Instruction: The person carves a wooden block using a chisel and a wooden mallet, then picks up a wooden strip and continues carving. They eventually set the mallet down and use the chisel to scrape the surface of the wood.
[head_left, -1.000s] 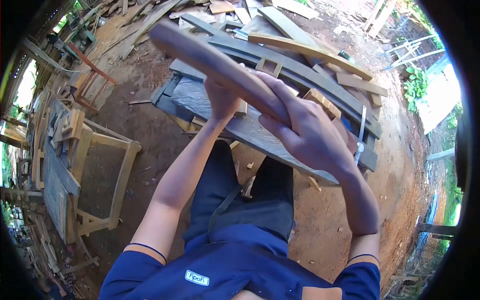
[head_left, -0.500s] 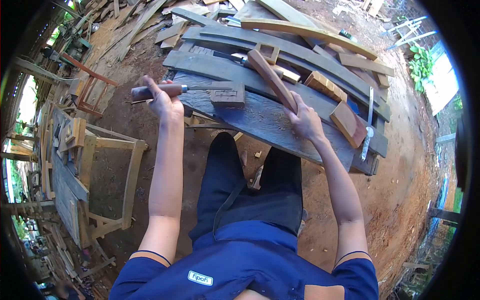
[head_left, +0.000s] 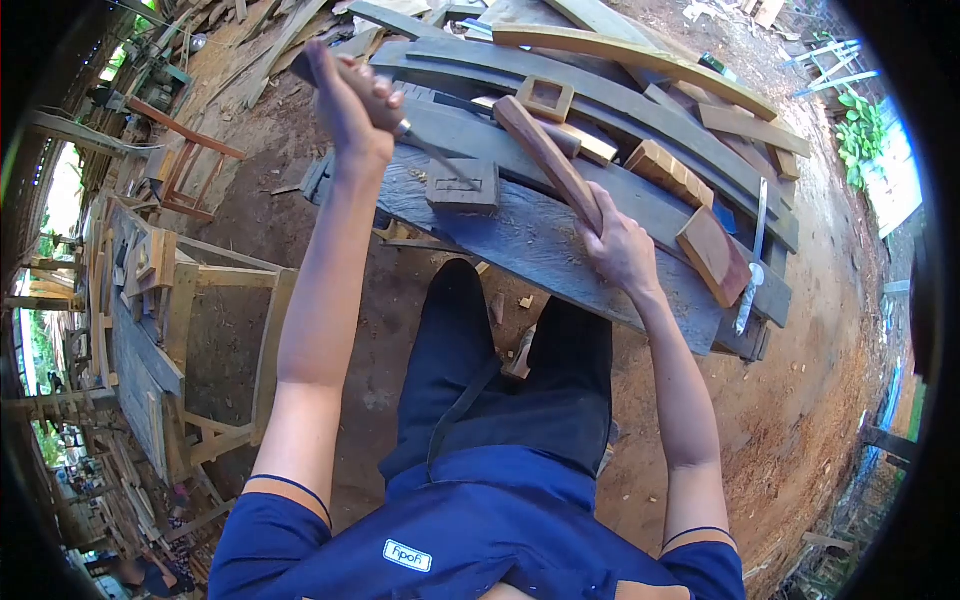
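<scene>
My left hand [head_left: 358, 125] is raised at the bench's left end, fingers wrapped round the wooden handle of a chisel [head_left: 428, 150]. Its steel blade slants down to the right, the tip overlapping the top of a small wooden block [head_left: 463, 196]. A narrow rectangular slot is cut in that block, which lies near the front edge of the bench [head_left: 560, 250]. In my right hand [head_left: 622, 245] is the lower end of a thick wooden bar [head_left: 545, 150], tilted up to the left over the boards.
Long dark boards [head_left: 640, 110] lie across the back of the bench. To the right are a notched wood piece [head_left: 668, 172], a brown block [head_left: 712, 255] and a long thin tool with a white-wrapped handle [head_left: 748, 290]. A wooden frame stand [head_left: 180, 340] stands at left.
My left hand has risen and turned, swinging the chisel from nearly level to a slant with its tip down at the slotted block. My right hand still holds the bar in nearly the same place.
</scene>
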